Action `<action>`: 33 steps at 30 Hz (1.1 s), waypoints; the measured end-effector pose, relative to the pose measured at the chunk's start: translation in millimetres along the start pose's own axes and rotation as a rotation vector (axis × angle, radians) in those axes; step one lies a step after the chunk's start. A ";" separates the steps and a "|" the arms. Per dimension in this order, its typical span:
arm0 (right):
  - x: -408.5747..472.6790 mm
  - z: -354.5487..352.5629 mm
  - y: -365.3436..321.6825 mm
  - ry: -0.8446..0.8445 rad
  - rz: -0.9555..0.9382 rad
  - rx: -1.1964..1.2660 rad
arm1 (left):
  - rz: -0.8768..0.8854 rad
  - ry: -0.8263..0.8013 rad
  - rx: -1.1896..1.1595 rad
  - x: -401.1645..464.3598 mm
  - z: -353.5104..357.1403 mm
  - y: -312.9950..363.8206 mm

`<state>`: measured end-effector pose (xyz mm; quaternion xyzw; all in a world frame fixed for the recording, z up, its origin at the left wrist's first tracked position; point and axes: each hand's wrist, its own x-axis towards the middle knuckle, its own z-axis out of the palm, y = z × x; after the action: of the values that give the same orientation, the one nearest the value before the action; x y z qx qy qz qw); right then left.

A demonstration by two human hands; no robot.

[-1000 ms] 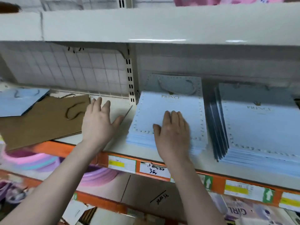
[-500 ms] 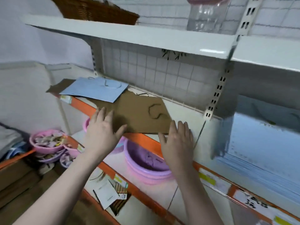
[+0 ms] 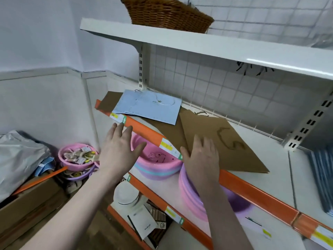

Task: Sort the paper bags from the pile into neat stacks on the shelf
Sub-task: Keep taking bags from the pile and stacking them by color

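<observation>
A flat brown paper bag (image 3: 221, 141) with a cord handle lies skewed on the white shelf (image 3: 270, 179), over another brown bag (image 3: 167, 129). A light blue bag (image 3: 151, 107) lies on top of brown bags at the shelf's left end. My right hand (image 3: 200, 157) has straight fingers resting on the near corner of the brown bag at the shelf's orange front edge. My left hand (image 3: 119, 150) hovers with spread fingers just below that edge, holding nothing. A stack of light blue bags (image 3: 320, 175) shows at the far right.
A wicker basket (image 3: 167, 13) stands on the upper shelf. Pink and purple plastic basins (image 3: 155, 159) sit on the lower shelf beneath my hands. Further left are a pink bowl of small items (image 3: 77, 157), cardboard boxes and a grey plastic bag (image 3: 18, 159).
My view swung left from the blue stacks to the loose pile. My right hand left the blue stack and came to the brown bag's corner; my left hand dropped below the shelf edge.
</observation>
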<state>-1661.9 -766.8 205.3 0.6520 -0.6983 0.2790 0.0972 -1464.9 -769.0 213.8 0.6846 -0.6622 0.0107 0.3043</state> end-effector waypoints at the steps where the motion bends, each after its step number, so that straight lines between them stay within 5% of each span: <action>1: 7.5 4.0 -4.0 -0.001 0.001 0.004 | 0.002 0.000 -0.004 8.0 0.5 -3.4; 11: 104.0 52.8 -39.4 -0.108 0.014 -0.011 | 0.050 -0.008 0.010 121.3 38.5 -26.2; 24: 166.7 132.2 -61.5 -0.325 0.205 -0.129 | 0.073 -0.302 0.099 270.4 121.0 -24.8; 33: 165.8 148.7 -70.0 -0.235 0.248 -0.142 | 0.011 -0.342 0.120 286.6 145.8 -33.8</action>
<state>-1582.1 -985.1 183.8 0.5804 -0.7978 0.1609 0.0258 -1455.5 -1092.0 201.1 0.6899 -0.7062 -0.0645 0.1459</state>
